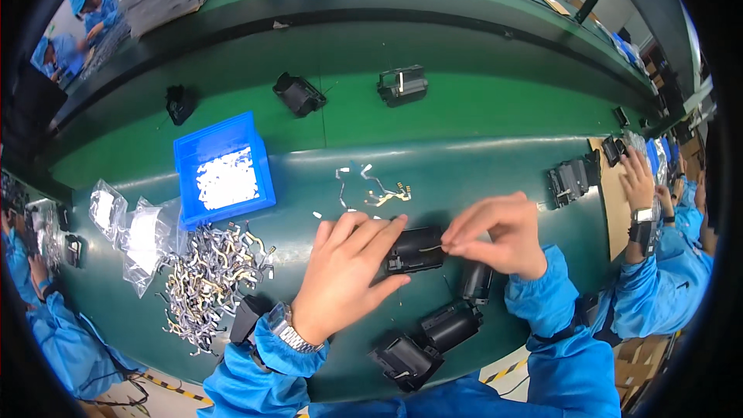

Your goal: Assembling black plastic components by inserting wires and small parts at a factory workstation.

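A black plastic housing (pixel 422 257) with a hollow trough lies on the green bench in front of me. My left hand (pixel 340 275) grips its left end, index finger along the far edge and thumb at the near side. My right hand (pixel 499 236) pinches a thin light-coloured wire (pixel 430 248) over the trough; the fingertips hide its other end. Just beyond my hands lie loose cables with small connectors (pixel 377 190). More black housings rest near me, one (pixel 477 282) below my right hand, another (pixel 451 327) and a third (pixel 406 360) closer to the edge.
Left of my hands is a pile of short cables (pixel 209 279), with a blue bin (pixel 263 186) of small white parts and clear plastic bags (pixel 147 236). Housings (pixel 402 85) sit on the bright green strip beyond. At right a co-worker's hand (pixel 638 178) hovers by cardboard (pixel 611 205).
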The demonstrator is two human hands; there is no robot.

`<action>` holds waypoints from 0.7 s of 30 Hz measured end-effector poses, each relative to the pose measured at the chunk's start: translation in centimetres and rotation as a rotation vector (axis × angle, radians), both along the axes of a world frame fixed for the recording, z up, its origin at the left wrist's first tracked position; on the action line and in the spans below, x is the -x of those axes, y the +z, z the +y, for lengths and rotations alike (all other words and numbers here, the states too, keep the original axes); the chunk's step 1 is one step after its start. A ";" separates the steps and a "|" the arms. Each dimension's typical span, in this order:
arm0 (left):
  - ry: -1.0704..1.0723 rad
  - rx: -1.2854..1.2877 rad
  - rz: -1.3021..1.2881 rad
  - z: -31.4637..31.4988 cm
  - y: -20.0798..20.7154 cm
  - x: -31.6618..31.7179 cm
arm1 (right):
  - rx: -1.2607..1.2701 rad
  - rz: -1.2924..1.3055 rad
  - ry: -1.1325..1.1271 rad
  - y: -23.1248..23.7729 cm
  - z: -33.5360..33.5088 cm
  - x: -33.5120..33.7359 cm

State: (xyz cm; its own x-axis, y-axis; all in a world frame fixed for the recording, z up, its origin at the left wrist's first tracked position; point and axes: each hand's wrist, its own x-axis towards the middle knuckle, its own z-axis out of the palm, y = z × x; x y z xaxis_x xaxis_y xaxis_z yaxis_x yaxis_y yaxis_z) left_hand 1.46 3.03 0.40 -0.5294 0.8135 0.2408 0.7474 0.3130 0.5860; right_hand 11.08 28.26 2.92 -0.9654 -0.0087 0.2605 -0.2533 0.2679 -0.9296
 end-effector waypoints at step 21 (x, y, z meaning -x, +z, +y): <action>-0.004 -0.034 -0.061 -0.1 -0.6 -0.3 | -0.161 0.086 0.216 1.3 -2.2 0.1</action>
